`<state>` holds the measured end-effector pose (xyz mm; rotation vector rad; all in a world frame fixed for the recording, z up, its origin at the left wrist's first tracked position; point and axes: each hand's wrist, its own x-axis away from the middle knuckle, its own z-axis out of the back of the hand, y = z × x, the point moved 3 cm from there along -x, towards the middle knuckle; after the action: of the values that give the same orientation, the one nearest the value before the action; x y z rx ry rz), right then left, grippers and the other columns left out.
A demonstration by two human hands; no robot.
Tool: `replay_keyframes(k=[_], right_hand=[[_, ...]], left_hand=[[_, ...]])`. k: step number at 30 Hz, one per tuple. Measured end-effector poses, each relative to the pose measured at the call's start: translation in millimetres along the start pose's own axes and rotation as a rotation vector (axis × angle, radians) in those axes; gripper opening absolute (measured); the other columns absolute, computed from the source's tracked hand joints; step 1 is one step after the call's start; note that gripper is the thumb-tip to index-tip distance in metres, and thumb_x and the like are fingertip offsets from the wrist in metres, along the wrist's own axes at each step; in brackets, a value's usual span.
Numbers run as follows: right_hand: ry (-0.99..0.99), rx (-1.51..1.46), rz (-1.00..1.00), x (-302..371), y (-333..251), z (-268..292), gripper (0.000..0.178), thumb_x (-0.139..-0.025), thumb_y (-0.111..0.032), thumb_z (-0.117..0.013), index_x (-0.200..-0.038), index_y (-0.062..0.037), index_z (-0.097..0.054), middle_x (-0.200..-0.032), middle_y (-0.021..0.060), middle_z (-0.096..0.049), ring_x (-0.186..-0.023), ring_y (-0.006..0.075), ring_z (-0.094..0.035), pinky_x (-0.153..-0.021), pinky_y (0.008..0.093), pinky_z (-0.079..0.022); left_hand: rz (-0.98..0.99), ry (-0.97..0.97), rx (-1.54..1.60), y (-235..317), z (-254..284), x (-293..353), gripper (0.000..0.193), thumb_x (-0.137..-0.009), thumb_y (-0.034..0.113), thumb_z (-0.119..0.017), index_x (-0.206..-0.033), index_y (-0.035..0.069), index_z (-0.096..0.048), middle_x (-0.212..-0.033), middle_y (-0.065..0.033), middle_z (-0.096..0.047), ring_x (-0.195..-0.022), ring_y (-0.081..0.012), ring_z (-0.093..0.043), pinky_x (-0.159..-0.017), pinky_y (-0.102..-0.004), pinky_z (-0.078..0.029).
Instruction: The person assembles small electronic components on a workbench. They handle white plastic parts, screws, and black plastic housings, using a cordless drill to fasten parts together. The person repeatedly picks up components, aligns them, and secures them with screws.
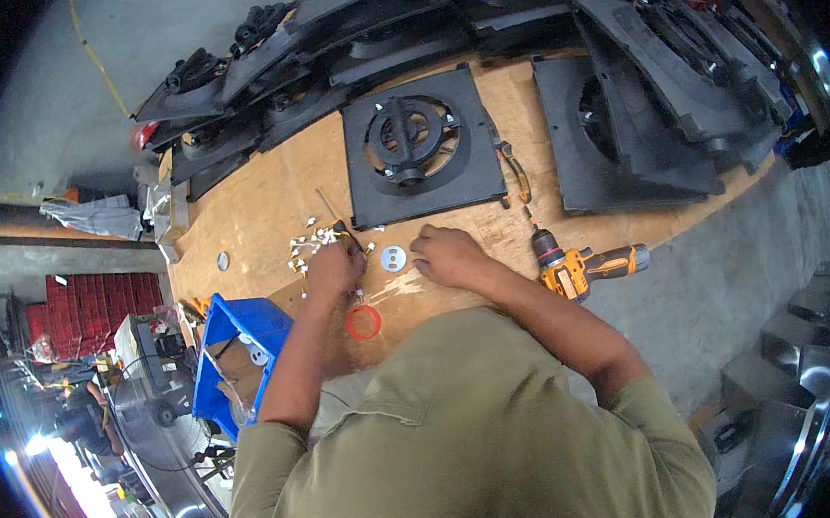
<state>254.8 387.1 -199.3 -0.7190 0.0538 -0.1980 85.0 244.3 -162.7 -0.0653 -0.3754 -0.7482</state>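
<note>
My left hand (335, 267) is over a loose pile of small white connectors (310, 242) with short wires, its fingers curled down. A dark piece (344, 231) shows by its fingertips; whether the hand grips it cannot be seen. My right hand (449, 255) rests low on the table with bent fingers, just right of a round metal disc (393, 259) with holes. What those fingers hold, if anything, is hidden. Beyond both hands lies a square black fan shroud (419, 146) with a round, ribbed opening. A red ring (363, 322) lies nearer my body.
An orange-and-black cordless drill (569, 265) lies to the right, below pliers (516, 173). At the left edge stands a blue bin (236, 320) with discs inside. More black panels (609, 140) are stacked at the right and far side. Another disc (223, 262) lies left.
</note>
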Motion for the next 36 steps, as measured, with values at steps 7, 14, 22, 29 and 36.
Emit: replay_keyframes(k=[7,14,22,29,36], right_hand=[[-0.139,0.099,0.038,-58,-24,-52,0.038,-0.084,-0.020,-0.062,-0.121,-0.0098,-0.060,-0.116,0.0153,-0.058,-0.098,0.0358,-0.063,-0.083,0.0454,-0.053],[-0.156,0.182,0.013,-91,-36,-69,0.031,-0.087,-0.021,-0.062,-0.116,-0.0097,-0.062,-0.115,0.0177,-0.058,-0.099,0.0365,-0.063,-0.085,0.0468,-0.052],[-0.086,0.230,-0.056,-94,-39,-74,0.027,-0.089,-0.028,-0.062,-0.108,-0.0079,-0.065,-0.109,0.0178,-0.061,-0.096,0.0367,-0.064,-0.083,0.0480,-0.051],[0.292,-0.124,-0.316,-23,-33,-38,0.025,-0.084,-0.022,-0.071,-0.099,-0.0026,-0.065,-0.094,0.0175,-0.068,-0.082,0.0323,-0.067,-0.073,0.0396,-0.052],[0.448,-0.212,-0.487,42,-78,-58,0.027,-0.083,-0.024,-0.073,-0.097,-0.0020,-0.067,-0.089,0.0166,-0.070,-0.078,0.0326,-0.068,-0.071,0.0395,-0.053]], left_hand=[[0.222,0.677,0.294,-114,40,107,0.023,-0.084,0.026,-0.067,-0.091,0.003,-0.068,-0.085,-0.0172,-0.070,-0.079,-0.0319,-0.069,-0.071,-0.0398,-0.053],[0.535,0.844,0.408,-263,66,206,0.018,-0.083,0.015,-0.067,-0.095,0.002,-0.069,-0.086,-0.0154,-0.071,-0.078,-0.0251,-0.068,-0.073,-0.0352,-0.052],[0.295,-0.193,-0.237,-366,-60,227,0.033,-0.072,0.020,-0.072,-0.101,0.004,-0.071,-0.099,-0.0169,-0.071,-0.092,-0.0322,-0.068,-0.081,-0.0416,-0.052],[0.239,-0.324,-0.235,-419,-162,194,0.034,-0.072,0.023,-0.072,-0.101,0.005,-0.072,-0.102,-0.0211,-0.070,-0.095,-0.0357,-0.067,-0.083,-0.0439,-0.052],[0.127,-0.215,0.062,-386,-72,188,0.035,-0.074,0.026,-0.072,-0.102,0.005,-0.072,-0.105,-0.0233,-0.068,-0.099,-0.0383,-0.066,-0.086,-0.0461,-0.051]])
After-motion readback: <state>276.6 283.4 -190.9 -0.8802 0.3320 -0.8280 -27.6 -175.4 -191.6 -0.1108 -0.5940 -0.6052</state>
